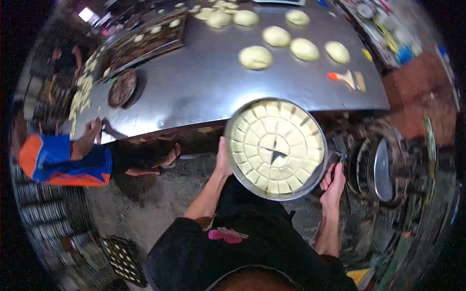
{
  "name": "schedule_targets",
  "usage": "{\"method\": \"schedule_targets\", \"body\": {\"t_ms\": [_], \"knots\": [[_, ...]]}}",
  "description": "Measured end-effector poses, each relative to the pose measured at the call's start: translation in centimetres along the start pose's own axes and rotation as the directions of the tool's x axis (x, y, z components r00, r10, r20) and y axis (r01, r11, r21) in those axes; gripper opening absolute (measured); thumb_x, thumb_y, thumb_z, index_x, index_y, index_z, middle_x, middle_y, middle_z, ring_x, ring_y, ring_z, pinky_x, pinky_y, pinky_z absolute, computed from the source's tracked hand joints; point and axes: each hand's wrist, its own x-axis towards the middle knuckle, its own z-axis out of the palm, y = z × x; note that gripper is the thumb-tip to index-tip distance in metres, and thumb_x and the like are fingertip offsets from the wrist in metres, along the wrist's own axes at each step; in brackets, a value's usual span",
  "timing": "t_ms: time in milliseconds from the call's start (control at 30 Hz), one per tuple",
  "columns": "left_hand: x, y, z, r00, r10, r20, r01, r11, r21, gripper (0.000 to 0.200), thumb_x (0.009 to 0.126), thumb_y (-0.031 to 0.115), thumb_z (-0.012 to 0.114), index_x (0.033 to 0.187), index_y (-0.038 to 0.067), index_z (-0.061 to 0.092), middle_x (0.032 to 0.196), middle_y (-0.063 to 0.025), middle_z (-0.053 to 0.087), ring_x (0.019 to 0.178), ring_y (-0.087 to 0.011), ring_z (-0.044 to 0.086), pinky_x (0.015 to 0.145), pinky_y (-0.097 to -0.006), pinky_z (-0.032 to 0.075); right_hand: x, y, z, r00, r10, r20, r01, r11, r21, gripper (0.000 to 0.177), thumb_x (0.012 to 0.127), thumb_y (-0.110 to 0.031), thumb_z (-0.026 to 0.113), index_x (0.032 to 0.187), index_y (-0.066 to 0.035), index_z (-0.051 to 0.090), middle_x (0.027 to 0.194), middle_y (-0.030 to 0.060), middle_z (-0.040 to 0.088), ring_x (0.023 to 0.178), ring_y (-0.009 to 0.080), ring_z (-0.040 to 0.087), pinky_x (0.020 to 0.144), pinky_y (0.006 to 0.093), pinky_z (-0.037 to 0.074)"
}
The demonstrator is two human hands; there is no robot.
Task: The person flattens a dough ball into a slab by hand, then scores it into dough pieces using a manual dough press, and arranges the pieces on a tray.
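I hold a round metal pan [236,170] up in front of my body, over the floor near the table edge. In it lies a flat disc of pale dough [291,140], cut into rings of small wedge-like pieces, with a dark gap near the centre. My left hand [223,160] grips the left rim, its fingers partly hidden beneath the pan. At the lower right rim, my right hand [333,185] has its fingers curled against the pan.
Several dough rounds [255,57] and a brush [350,80] lie on the metal table [194,92]. A dark round object [123,88] and a long tray [145,46] sit at left. Another person [68,160] works at the table's left end. Machinery [383,169] stands at right.
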Motion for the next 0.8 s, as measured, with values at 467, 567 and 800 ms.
{"method": "schedule_targets", "body": {"t_ms": [467, 567, 800], "knots": [[-12.4, 6.5, -1.1, 0.674, 0.575, -0.463, -0.363, 0.804, 0.470, 0.044, 0.099, 0.032, 0.047, 0.127, -0.002, 0.048, 0.117, -0.0149, 0.060, 0.108, -0.0226, 0.060, 0.091, -0.0336, 0.048, 7.0, -2.9, 30.4, -0.144, -0.287, 0.947, 0.985, 0.054, 0.166, 0.030, 0.081, -0.042, 0.067, 0.081, -0.012, 0.065, 0.073, 0.0077, 0.066, 0.063, 0.0292, 0.065, 0.054, 0.0396, 0.051], [-14.7, 4.5, -5.5, 0.644, 0.620, -0.448, -0.418, 0.776, 0.473, 0.042, 0.099, 0.029, 0.048, 0.126, -0.002, 0.049, 0.116, -0.0146, 0.061, 0.104, -0.0224, 0.061, 0.090, -0.0337, 0.048, 8.5, 3.8, 32.8, -0.054, -0.024, 0.998, 0.998, 0.025, 0.055, 0.028, 0.083, -0.040, 0.064, 0.083, -0.012, 0.065, 0.079, 0.0080, 0.065, 0.071, 0.0299, 0.065, 0.059, 0.0447, 0.051], [-12.0, 2.8, -6.5, 0.582, 0.550, -0.599, -0.317, 0.832, 0.456, 0.037, 0.099, 0.022, 0.047, 0.123, -0.005, 0.050, 0.108, -0.0176, 0.062, 0.100, -0.0245, 0.061, 0.091, -0.0354, 0.049, 9.6, 12.9, 31.9, -0.008, -0.045, 0.999, 0.999, 0.049, 0.010, 0.016, 0.080, -0.019, 0.061, 0.078, -0.004, 0.065, 0.083, 0.0153, 0.058, 0.079, 0.0336, 0.061, 0.069, 0.0450, 0.051]]}}
